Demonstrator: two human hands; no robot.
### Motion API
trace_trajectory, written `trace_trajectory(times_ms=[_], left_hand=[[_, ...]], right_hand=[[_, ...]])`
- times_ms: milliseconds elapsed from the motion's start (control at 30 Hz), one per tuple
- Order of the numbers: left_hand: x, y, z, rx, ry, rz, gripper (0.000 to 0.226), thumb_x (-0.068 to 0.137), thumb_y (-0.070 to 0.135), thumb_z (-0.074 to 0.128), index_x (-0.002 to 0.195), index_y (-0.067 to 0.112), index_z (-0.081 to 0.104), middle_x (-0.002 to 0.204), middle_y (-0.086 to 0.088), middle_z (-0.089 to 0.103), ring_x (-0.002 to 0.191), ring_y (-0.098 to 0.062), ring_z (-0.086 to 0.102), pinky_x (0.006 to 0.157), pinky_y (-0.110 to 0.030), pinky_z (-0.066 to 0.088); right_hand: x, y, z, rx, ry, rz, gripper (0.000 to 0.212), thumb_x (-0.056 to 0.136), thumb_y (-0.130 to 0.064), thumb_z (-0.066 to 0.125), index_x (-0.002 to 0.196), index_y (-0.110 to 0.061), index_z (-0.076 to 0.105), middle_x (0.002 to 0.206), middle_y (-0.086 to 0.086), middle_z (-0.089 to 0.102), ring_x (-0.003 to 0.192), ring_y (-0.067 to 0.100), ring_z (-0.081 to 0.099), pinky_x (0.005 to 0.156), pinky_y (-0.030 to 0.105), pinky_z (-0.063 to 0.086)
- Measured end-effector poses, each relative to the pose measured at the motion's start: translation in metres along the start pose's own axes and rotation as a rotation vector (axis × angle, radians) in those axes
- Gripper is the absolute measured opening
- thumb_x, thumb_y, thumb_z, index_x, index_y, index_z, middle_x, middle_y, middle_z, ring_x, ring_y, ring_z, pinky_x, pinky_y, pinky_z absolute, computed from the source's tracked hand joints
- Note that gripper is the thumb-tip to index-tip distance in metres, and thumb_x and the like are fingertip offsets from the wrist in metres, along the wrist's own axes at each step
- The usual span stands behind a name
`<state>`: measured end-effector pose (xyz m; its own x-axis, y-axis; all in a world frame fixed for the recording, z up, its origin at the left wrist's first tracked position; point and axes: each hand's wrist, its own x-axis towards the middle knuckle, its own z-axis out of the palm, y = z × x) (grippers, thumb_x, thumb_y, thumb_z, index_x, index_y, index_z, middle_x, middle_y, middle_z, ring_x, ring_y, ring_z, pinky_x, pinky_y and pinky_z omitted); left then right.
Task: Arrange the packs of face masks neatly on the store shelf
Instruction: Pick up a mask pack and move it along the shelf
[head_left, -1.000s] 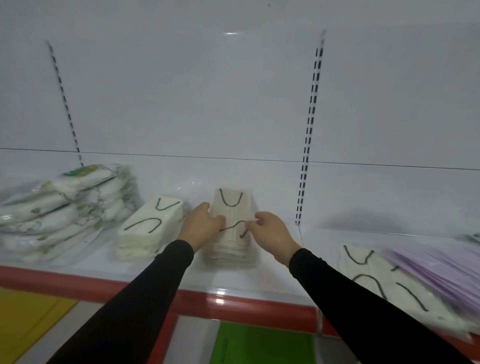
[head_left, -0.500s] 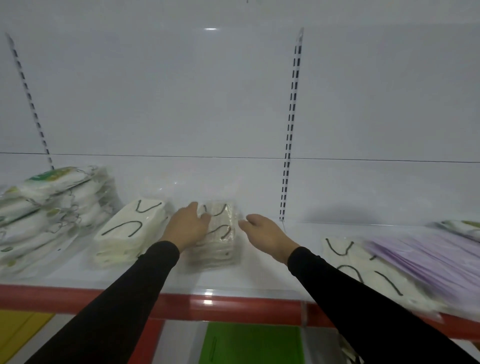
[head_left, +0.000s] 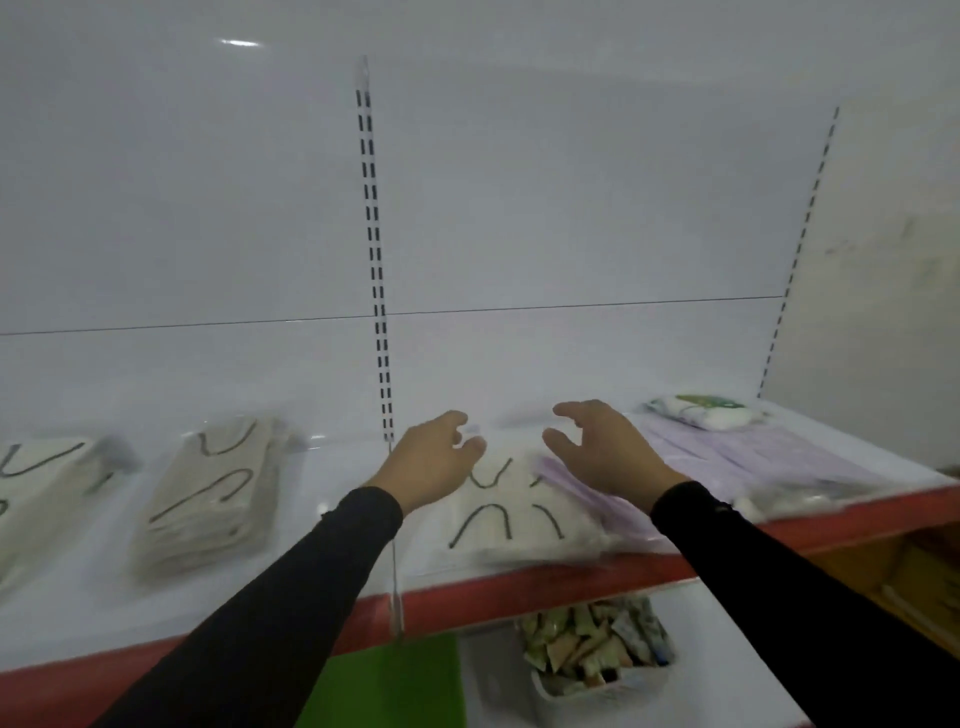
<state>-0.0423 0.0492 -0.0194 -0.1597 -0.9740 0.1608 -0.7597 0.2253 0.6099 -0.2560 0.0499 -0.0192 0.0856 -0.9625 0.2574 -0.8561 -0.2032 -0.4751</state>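
Far-left pack (head_left: 36, 483): white masks with black ear loops, cut off by the left border of the view, lying flat on the shelf (head_left: 332, 561); no risk seen.
Second pack (head_left: 213, 493): flat and slightly skewed, between the far-left pack and the slotted upright (head_left: 375, 260), well apart from both hands; likely already placed.
Left hand (head_left: 434, 462): fingers loosely spread, holding nothing, hovering above the back end of the white pack ahead.
White pack (head_left: 511, 514): near the shelf's red front edge (head_left: 519, 587), its right side tucked under the purple packs; whether it overhangs the edge I cannot tell.
Right hand (head_left: 597, 449): fingers spread wide and empty, above the seam where white meets purple.
Purple packs (head_left: 748, 462): a loose, slippery fan toward the shelf's right end, lapping over the white pack.
Green-printed pack (head_left: 701, 411): at the back right corner, beside the purple fan.
Risk: pulling the white pack free would probably drag the purple film with it and spill packs over the front edge, toward the bin of sachets (head_left: 597, 654) below.
Cause: overlap plus slick wrapping; motion blur hides the exact contact.
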Motion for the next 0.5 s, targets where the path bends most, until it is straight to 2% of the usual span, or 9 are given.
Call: trace_trajectory(times_ms=[133, 267, 300, 333, 367, 400, 500], left_hand=[[0.011, 0.043, 0.046, 0.073, -0.15, 0.042, 0.053, 0.1, 0.043, 0.045, 0.146, 0.015, 0.041, 0.143, -0.006, 0.051, 0.129, -0.021, 0.048, 0.101, -0.025, 0.035], [0.019, 0.07, 0.076, 0.103, -0.175, 0.029, 0.045, 0.1, 0.038, 0.045, 0.135, 0.011, 0.05, 0.14, -0.008, 0.053, 0.124, -0.023, 0.051, 0.094, -0.025, 0.037], [0.02, 0.075, 0.082, 0.096, -0.185, 0.017, 0.046, 0.1, 0.037, 0.046, 0.137, 0.011, 0.049, 0.142, -0.008, 0.05, 0.127, -0.023, 0.048, 0.093, -0.024, 0.036], [0.022, 0.079, 0.087, 0.082, -0.192, 0.003, 0.048, 0.099, 0.037, 0.047, 0.14, 0.012, 0.046, 0.146, -0.008, 0.047, 0.13, -0.022, 0.046, 0.094, -0.023, 0.035], [0.024, 0.082, 0.092, 0.056, -0.19, -0.006, 0.05, 0.099, 0.037, 0.048, 0.142, 0.013, 0.044, 0.148, -0.007, 0.045, 0.131, -0.022, 0.045, 0.094, -0.022, 0.034], [0.027, 0.085, 0.095, 0.02, -0.184, -0.006, 0.051, 0.098, 0.037, 0.048, 0.143, 0.014, 0.043, 0.148, -0.006, 0.044, 0.131, -0.022, 0.045, 0.096, -0.024, 0.035], [0.034, 0.093, 0.104, -0.146, -0.172, -0.023, 0.053, 0.097, 0.029, 0.053, 0.146, 0.014, 0.039, 0.148, -0.009, 0.043, 0.132, -0.024, 0.045, 0.104, -0.029, 0.039]], right_hand=[[-0.015, 0.057, -0.03, -0.114, 0.014, 0.084, 0.054, 0.098, -0.042, 0.051, 0.144, -0.014, 0.046, 0.149, 0.006, 0.044, 0.137, 0.019, 0.04, 0.11, 0.025, 0.027], [-0.026, 0.094, -0.046, -0.19, -0.03, 0.179, 0.054, 0.096, -0.046, 0.052, 0.141, -0.015, 0.05, 0.146, 0.007, 0.048, 0.135, 0.021, 0.043, 0.109, 0.027, 0.03], [-0.028, 0.1, -0.047, -0.202, -0.058, 0.198, 0.049, 0.096, -0.047, 0.051, 0.134, -0.016, 0.056, 0.139, 0.007, 0.053, 0.13, 0.023, 0.048, 0.104, 0.029, 0.035], [-0.029, 0.105, -0.047, -0.204, -0.086, 0.212, 0.038, 0.095, -0.047, 0.051, 0.117, -0.019, 0.063, 0.122, 0.008, 0.061, 0.119, 0.025, 0.054, 0.093, 0.03, 0.04], [-0.029, 0.109, -0.046, -0.195, -0.097, 0.2, 0.029, 0.094, -0.047, 0.05, 0.092, -0.021, 0.063, 0.099, 0.006, 0.062, 0.102, 0.026, 0.058, 0.078, 0.031, 0.042], [-0.03, 0.112, -0.045, -0.178, -0.085, 0.192, 0.033, 0.094, -0.046, 0.049, 0.075, -0.02, 0.055, 0.083, 0.005, 0.058, 0.087, 0.025, 0.056, 0.066, 0.031, 0.038], [-0.03, 0.115, -0.043, -0.122, -0.051, 0.151, 0.04, 0.09, -0.042, 0.048, 0.065, -0.011, 0.044, 0.069, 0.013, 0.052, 0.067, 0.025, 0.051, 0.059, 0.037, 0.034]])
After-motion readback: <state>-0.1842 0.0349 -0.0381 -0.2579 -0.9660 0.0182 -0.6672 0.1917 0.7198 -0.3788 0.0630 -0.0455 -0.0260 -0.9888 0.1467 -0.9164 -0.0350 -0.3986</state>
